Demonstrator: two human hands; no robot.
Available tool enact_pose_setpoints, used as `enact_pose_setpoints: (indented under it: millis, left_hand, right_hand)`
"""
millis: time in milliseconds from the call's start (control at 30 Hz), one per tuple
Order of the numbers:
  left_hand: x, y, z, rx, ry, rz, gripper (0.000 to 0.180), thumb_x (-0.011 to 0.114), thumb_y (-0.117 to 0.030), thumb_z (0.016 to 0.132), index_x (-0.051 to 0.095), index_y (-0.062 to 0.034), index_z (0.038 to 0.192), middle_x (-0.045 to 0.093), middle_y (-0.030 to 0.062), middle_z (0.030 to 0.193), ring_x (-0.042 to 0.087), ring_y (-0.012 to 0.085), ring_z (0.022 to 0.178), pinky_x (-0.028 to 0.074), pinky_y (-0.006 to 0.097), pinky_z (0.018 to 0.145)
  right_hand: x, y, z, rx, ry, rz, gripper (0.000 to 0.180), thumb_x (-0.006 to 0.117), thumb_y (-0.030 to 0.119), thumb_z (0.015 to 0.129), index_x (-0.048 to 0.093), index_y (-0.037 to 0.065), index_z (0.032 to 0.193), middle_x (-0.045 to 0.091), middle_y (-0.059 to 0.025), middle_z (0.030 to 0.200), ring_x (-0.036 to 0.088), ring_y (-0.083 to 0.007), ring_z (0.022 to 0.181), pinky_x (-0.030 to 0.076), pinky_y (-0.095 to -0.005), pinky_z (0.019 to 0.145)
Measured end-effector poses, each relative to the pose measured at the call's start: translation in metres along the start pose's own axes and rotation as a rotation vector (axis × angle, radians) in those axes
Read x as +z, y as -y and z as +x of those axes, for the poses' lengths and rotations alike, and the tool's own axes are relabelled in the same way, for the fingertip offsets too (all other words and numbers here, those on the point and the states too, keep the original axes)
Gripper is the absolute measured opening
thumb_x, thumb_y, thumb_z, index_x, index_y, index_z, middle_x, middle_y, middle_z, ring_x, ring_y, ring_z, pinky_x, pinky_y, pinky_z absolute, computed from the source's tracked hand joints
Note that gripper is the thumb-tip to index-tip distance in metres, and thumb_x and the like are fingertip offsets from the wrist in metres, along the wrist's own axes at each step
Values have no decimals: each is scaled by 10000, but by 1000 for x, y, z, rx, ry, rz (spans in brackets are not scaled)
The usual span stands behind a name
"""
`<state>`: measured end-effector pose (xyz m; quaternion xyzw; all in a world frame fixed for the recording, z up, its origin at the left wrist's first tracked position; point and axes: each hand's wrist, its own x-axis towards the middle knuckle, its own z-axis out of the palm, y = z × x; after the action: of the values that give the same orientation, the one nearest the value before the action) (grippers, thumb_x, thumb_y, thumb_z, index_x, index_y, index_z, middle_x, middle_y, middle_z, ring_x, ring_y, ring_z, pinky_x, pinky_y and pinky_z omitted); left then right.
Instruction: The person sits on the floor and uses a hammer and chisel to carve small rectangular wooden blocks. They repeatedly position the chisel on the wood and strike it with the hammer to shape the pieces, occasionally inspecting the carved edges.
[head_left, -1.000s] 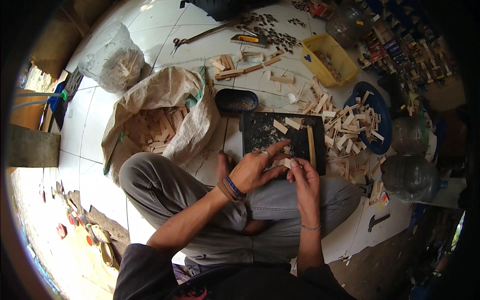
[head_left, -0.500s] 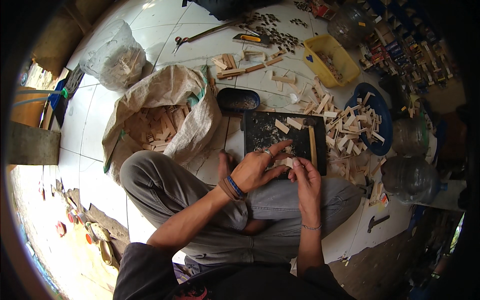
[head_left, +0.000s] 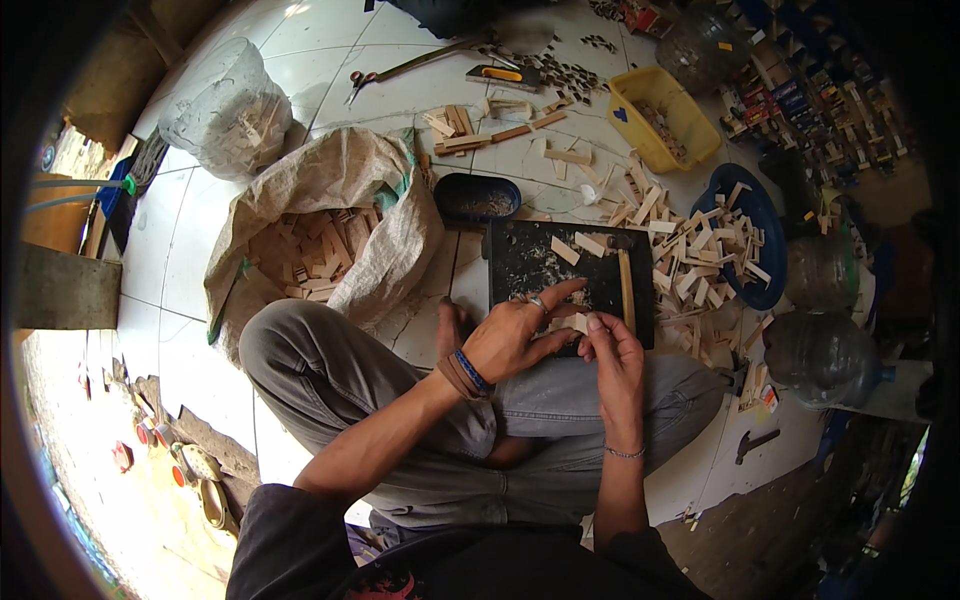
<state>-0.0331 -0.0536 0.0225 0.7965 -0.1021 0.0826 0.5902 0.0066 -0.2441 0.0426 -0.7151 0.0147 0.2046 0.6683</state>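
Note:
Over the near edge of a black board (head_left: 507,270), both my hands meet at a small pale wooden piece (head_left: 580,322). My left hand (head_left: 512,338) has its thumb and fingers closed about the piece's left end, with the index finger stretched out above it. On the other end, my right hand (head_left: 612,352) pinches the wood between thumb and fingertips. Part of the piece is hidden by the fingers. A hammer (head_left: 627,290) with a wooden handle lies along the board's right side. Two flat wooden pieces (head_left: 565,250) and scattered shavings rest on the board too.
Loose wooden pieces (head_left: 690,250) heap beside the board, spilling from a blue basin (head_left: 770,225). A sack (head_left: 390,260) of wood pieces stands left. Farther off are a dark oval tray (head_left: 477,180), a yellow tub (head_left: 712,140), scissors (head_left: 360,82). Another hammer (head_left: 757,446) lies right.
My hands and the wooden piece stay nearly in place. At the far edge, a blurred greyish shape has appeared near the small dark pieces on the floor.

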Motion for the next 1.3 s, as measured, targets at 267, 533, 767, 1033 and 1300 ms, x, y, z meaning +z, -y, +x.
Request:
enact_pose_setpoints:
  millis: [267,533,767,1033,1300]
  left_hand:
    - [-46,-6,21,26,209,203,663,771,-179,923,487,-49,1508,719,214,1241,747,359,1040,593,443,879]
    - [-124,94,131,-171,-86,706,209,670,-175,908,738,-44,1055,767,167,941,756,368,905,604,443,810]
    - [-103,203,123,-413,214,995,211,656,-174,906,762,-19,1002,747,257,992,741,416,984,607,486,875]
    - [-107,259,120,-501,88,984,197,603,-129,948,734,-8,1034,737,276,1032,723,451,1012,593,512,896]
    - [-114,256,106,-401,137,1138,174,592,-104,940,700,-18,1045,738,278,1011,733,423,981,583,518,870]
  right_hand:
    - [5,2,-1,-1,-33,1,239,669,225,1053,700,4,1138,642,16,806,564,-52,746,426,-224,689]
    - [11,2,0,-2,-16,-29,256,671,247,1053,700,8,1141,641,24,793,547,-40,743,406,-213,689]
    - [11,1,-4,19,-7,11,254,654,221,1060,692,-14,1147,663,7,790,610,-42,743,462,-209,690]
    - [7,-6,-7,15,-4,-14,231,662,201,1057,698,-5,1154,677,0,790,622,-41,750,485,-216,689]
    - [10,-2,-7,-44,55,64,237,645,170,1065,673,-27,1194,697,-22,890,628,-45,749,496,-219,667]
